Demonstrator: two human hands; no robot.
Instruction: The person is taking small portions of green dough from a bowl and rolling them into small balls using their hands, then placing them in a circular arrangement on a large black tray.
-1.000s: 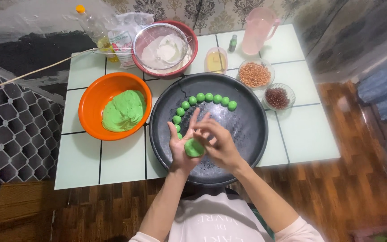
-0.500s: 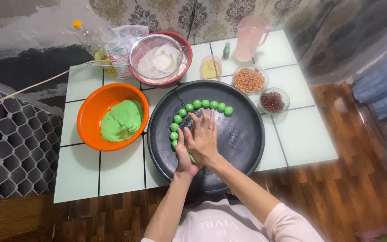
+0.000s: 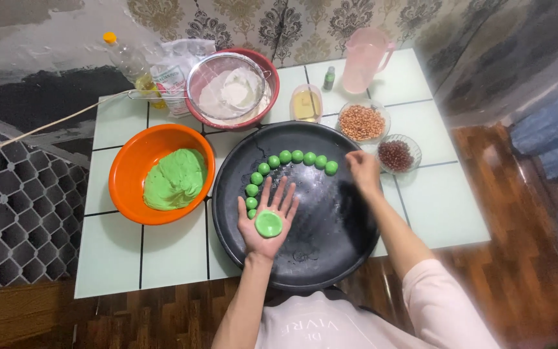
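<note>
left hand [image 3: 267, 220] lies palm-up, fingers spread, cradling a flattened green dough disc [image 3: 268, 223]; right hand [image 3: 363, 169], loosely curled and empty, reaches toward the bean bowl [image 3: 396, 155].

Ten green balls [image 3: 297, 156] (one flattened disc [image 3: 268, 223]).

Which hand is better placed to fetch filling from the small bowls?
Right. The right hand hovers at the black tray's far-right edge, close to the dark bean bowl and peanut bowl. The left hand lies palm-up, holding the flattened green dough disc.
</note>
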